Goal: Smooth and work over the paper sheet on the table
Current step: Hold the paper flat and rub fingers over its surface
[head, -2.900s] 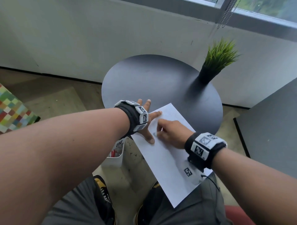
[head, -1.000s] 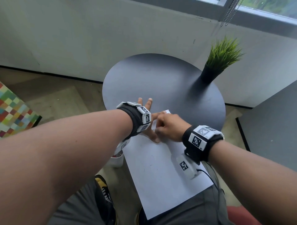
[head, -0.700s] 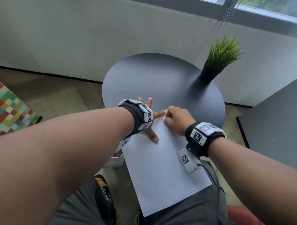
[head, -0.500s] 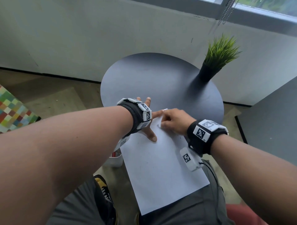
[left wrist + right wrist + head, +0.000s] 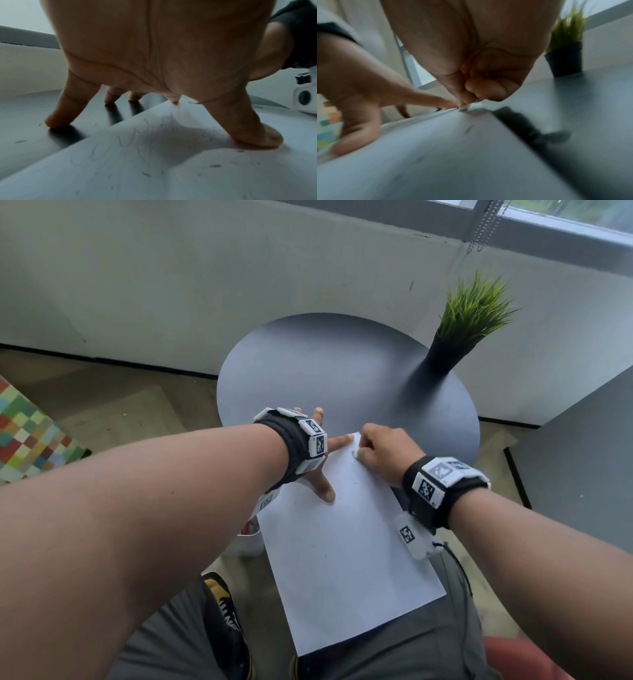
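A white paper sheet (image 5: 342, 559) lies on the round dark table (image 5: 325, 364), its near half hanging over the edge above my lap. Faint pencil scribbles and dark crumbs show on the paper sheet (image 5: 154, 169) in the left wrist view. My left hand (image 5: 334, 444) is spread; its thumb (image 5: 254, 135) and index finger press the sheet, the other fingers the tabletop. My right hand (image 5: 383, 453) is curled at the sheet's far corner. Its fingertips (image 5: 471, 97) pinch a small pale piece, seemingly an eraser (image 5: 467, 108), against the paper sheet (image 5: 445, 148).
A green grass plant in a black pot (image 5: 445, 357) stands at the table's far right. A white bin (image 5: 248, 539) sits under the left rim. A dark grey surface (image 5: 582, 457) lies to the right and a chequered colourful block (image 5: 24, 433) on the floor at left.
My right hand has moved from the middle of the sheet up to its far corner. The sheet has turned and slid nearer to me. The left hand has stayed pressing.
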